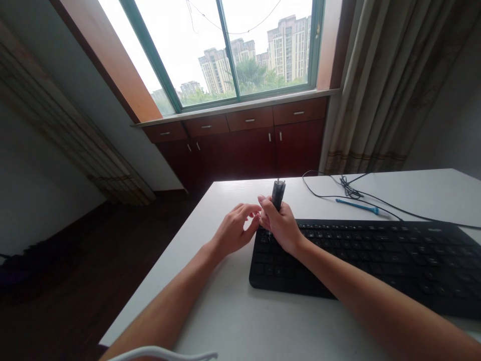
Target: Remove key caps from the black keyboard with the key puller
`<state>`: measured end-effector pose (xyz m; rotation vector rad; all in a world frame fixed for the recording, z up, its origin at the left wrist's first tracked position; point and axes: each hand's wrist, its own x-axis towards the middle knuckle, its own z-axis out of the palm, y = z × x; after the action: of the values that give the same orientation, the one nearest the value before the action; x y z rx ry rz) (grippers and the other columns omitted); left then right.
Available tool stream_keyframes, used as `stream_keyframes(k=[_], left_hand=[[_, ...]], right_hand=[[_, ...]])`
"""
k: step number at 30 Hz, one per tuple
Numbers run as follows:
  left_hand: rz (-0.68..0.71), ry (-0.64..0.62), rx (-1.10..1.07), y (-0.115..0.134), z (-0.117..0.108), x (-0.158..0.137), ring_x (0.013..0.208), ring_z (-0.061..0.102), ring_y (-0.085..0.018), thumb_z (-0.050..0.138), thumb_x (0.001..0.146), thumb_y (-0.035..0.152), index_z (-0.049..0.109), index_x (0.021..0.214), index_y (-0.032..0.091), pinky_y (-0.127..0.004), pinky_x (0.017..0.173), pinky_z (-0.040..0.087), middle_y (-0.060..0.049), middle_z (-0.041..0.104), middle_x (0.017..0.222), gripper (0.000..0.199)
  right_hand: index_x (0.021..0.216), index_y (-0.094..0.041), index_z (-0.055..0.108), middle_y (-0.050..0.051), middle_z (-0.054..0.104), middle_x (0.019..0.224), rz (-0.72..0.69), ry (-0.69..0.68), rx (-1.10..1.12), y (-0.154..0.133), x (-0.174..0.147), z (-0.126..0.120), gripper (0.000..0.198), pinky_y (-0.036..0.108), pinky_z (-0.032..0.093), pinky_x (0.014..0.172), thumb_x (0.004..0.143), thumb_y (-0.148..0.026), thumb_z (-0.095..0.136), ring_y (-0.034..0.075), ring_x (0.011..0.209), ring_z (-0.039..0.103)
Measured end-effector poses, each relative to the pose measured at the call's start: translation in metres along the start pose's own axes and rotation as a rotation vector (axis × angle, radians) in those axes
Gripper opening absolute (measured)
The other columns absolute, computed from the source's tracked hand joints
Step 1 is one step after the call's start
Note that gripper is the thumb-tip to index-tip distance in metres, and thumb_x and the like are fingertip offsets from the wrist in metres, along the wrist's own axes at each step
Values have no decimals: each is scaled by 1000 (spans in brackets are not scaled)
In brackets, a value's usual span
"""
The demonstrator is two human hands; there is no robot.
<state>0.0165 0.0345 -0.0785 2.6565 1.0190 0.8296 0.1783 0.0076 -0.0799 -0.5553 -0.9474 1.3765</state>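
Observation:
My right hand [281, 224] is wrapped around a dark, slim cylinder [278, 193] with small metal prongs at its top. The cylinder stands nearly upright over the left end of a black keyboard [356, 250]. Thin, light bits show below the fist, too small to name. My left hand [236, 228] is beside it at the left, its thumb and fingers curled into a pinch against the right hand's fingers. Whatever lies between those fingertips is too small or hidden to tell.
The keyboard lies on a white table [225, 311]. Behind it are a blue slim tool [358, 204] and a bundled black cable [347, 188]. A white curved thing [161, 353] shows at the bottom edge. Wooden cabinets [240, 145] stand beyond, under a window.

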Motion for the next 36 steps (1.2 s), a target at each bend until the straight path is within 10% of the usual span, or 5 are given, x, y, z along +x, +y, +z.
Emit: stream_keyframes(k=[14,24,31,36], left_hand=[[123,-39,-147,4,-10,-3,100,59,-24,40,101,26,46,137,20,-39,88,50,-11,64,115,38],[208,-19,-198,7,-9,-5,110,59,-26,41,102,31,32,154,21,-44,93,52,-16,55,139,54],[197,34,-234,7,-8,-6,116,58,-28,43,100,30,24,159,24,-45,98,52,-15,51,145,63],[201,-204,-355,10,-12,-7,155,25,-40,51,93,37,3,165,22,-60,125,30,-15,24,168,88]], right_hand=[[63,-23,40,-10,31,51,83,37,25,-3,3,0,45,24,27,45,87,-50,67,7,45,25],[66,-21,55,-6,49,43,-8,213,-211,2,-6,-4,35,24,35,39,91,-43,67,12,36,48],[63,-23,44,-8,42,45,44,12,-120,-2,-9,-1,43,25,36,40,93,-49,64,11,37,44],[62,-22,43,-8,37,49,33,-105,-36,-4,-8,2,48,25,30,45,92,-51,66,8,44,34]])
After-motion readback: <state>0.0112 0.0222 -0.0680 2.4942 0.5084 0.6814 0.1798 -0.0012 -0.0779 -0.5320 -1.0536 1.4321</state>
